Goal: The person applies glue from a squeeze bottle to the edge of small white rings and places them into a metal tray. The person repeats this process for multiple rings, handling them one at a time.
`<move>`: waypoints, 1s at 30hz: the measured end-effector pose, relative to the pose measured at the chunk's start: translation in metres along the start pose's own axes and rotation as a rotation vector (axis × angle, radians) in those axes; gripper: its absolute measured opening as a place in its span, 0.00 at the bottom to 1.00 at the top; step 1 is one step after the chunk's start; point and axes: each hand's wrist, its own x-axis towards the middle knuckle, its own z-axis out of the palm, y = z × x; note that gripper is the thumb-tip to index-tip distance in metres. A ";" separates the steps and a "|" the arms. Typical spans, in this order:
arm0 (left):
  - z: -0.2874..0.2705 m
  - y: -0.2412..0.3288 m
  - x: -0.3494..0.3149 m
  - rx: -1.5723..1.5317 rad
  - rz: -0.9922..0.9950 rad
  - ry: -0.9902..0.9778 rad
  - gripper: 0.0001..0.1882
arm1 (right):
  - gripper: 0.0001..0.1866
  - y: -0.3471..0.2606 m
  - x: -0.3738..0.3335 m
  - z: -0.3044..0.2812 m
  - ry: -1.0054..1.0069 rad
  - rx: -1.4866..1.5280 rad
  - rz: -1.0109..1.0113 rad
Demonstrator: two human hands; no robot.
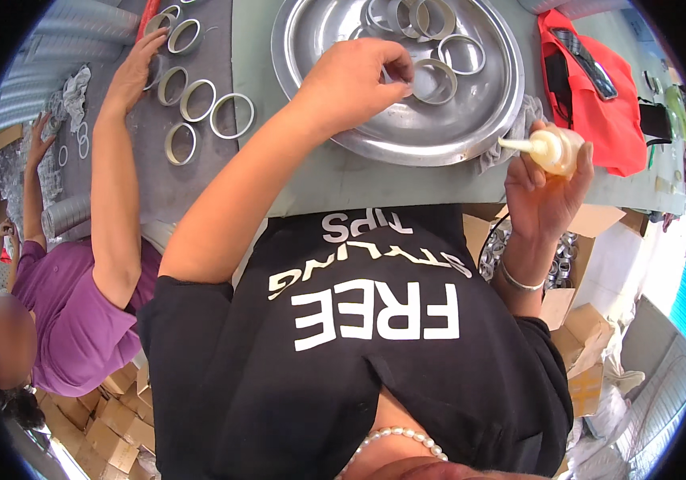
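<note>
My left hand [351, 84] is over a round, shiny metal tray [303, 48], its fingers bent into a pinch. The fingertips meet the left edge of a tilted metal ring [447, 92], though the exact contact is partly hidden. Behind that ring lie a thinner ring [483, 56] and several wider metal rings [443, 20] bunched together. To the right of the tray, my right hand [547, 188] is closed around a small squeeze bottle [563, 152] with a pale pointed nozzle and amber contents. The nozzle points left, toward the tray's rim.
Several metal rings [197, 102] lie on the grey tabletop at left, where a co-worker's hand [131, 76] touches some. A red bag [599, 120] with a black item on it sits at right. Beside the tray is a grey cloth [519, 124]. Cardboard boxes [583, 336] stand below the table.
</note>
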 end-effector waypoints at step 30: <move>-0.001 -0.008 0.023 0.683 -0.110 -0.046 0.34 | 0.29 -0.006 0.002 0.007 -0.181 0.043 -0.038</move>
